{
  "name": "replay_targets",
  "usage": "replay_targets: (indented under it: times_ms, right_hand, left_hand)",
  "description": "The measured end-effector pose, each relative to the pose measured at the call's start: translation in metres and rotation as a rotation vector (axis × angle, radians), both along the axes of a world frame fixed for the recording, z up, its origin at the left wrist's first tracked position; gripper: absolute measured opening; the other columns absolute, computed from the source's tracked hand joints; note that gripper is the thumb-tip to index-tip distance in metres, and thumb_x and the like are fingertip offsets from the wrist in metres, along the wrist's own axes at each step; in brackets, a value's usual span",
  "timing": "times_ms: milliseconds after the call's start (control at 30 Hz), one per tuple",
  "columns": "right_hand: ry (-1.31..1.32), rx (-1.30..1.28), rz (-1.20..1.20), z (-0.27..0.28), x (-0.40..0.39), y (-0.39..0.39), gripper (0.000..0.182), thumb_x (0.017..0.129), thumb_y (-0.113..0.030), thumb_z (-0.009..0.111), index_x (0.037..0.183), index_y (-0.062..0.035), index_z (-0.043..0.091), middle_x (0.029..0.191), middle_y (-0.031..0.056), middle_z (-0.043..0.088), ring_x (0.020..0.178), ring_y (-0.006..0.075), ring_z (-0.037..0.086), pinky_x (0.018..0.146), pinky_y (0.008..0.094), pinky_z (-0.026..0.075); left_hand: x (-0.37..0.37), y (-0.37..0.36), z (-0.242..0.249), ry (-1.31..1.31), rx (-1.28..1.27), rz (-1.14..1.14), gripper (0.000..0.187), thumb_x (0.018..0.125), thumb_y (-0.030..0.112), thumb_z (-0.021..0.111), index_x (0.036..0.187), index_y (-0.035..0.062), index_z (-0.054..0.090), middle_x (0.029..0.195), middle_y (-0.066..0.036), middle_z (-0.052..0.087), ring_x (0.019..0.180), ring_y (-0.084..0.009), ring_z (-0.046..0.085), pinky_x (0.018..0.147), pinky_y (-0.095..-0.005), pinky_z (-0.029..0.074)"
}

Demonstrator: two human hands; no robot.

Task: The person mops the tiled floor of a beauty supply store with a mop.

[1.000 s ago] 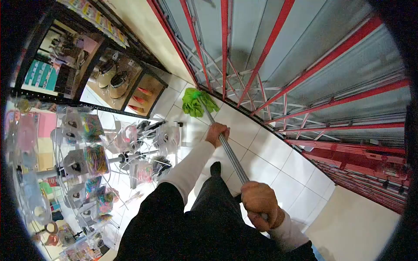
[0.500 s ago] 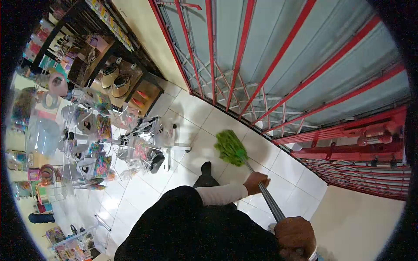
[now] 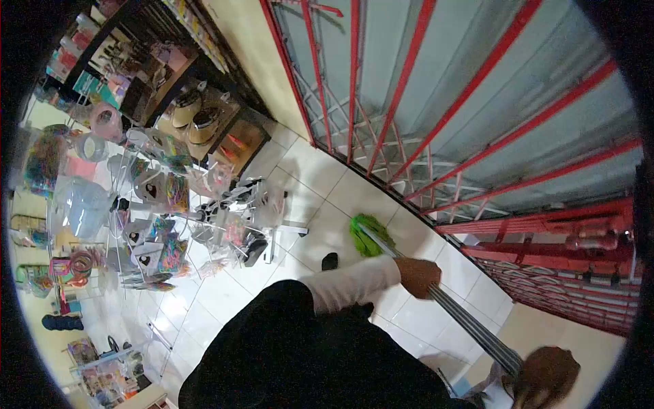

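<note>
Right hand (image 3: 548,376) nearest, at lower right, closed around the upper end of the gray handle (image 3: 471,322) of the mop. Left hand (image 3: 419,276) wrapped around the same handle farther down, palm side hidden. Handle slants from near right to far left. Green mop head (image 3: 370,235) on the white tiled floor (image 3: 310,178), just beyond the left hand, partly covered by the handle. Dark foot (image 3: 330,262) left of the mop head, apart from it. Display rack with clear packets (image 3: 178,193) on the left. Shelf unit (image 3: 253,142) at far left. Red-barred folding gate (image 3: 411,56) along the far right side, apart from the mop head.
</note>
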State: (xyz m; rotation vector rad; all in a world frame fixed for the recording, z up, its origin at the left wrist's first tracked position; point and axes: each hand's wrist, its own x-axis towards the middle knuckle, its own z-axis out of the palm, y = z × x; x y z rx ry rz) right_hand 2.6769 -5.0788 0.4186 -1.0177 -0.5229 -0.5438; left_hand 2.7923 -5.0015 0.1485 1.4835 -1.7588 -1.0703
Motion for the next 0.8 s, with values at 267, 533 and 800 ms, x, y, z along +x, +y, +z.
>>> replay_targets:
  times_ms: [267, 533, 800]
  right_hand:
    - [0.412, -0.161, -0.160, -0.143, 0.095, 0.000, 0.044, 0.080, -0.029, 0.061, 0.049, -0.0068, 0.040, 0.044, 0.0037, 0.041, 0.037, 0.0168, 0.042, 0.037, 0.0307, 0.031]
    - [0.327, -0.208, -0.179, -0.218, 0.154, 0.058, 0.036, 0.084, -0.018, 0.055, 0.052, -0.0077, 0.042, 0.051, 0.0046, 0.045, 0.044, 0.0198, 0.046, 0.043, 0.0327, 0.036]
    - [0.097, -0.496, 0.071, -0.282, 0.240, 0.111, 0.024, 0.077, -0.010, 0.049, 0.055, -0.0042, 0.042, 0.052, 0.0077, 0.045, 0.045, 0.0237, 0.045, 0.047, 0.0348, 0.038]
  left_hand:
    - [0.132, 0.087, -0.129, -0.113, 0.094, 0.638, 0.028, 0.070, 0.031, 0.064, 0.066, 0.0051, 0.055, 0.067, -0.016, 0.057, 0.072, -0.0363, 0.057, 0.066, -0.0462, 0.045]
    - [0.214, 0.161, -0.187, -0.197, 0.228, 0.761, 0.033, 0.081, 0.035, 0.057, 0.068, 0.0061, 0.063, 0.071, -0.014, 0.061, 0.076, -0.0353, 0.058, 0.070, -0.0463, 0.046]
    - [0.300, 0.228, -0.266, -0.811, 0.059, 0.841, 0.030, 0.073, 0.025, 0.064, 0.050, 0.0088, 0.054, 0.057, -0.010, 0.052, 0.063, -0.0306, 0.052, 0.060, -0.0413, 0.042]
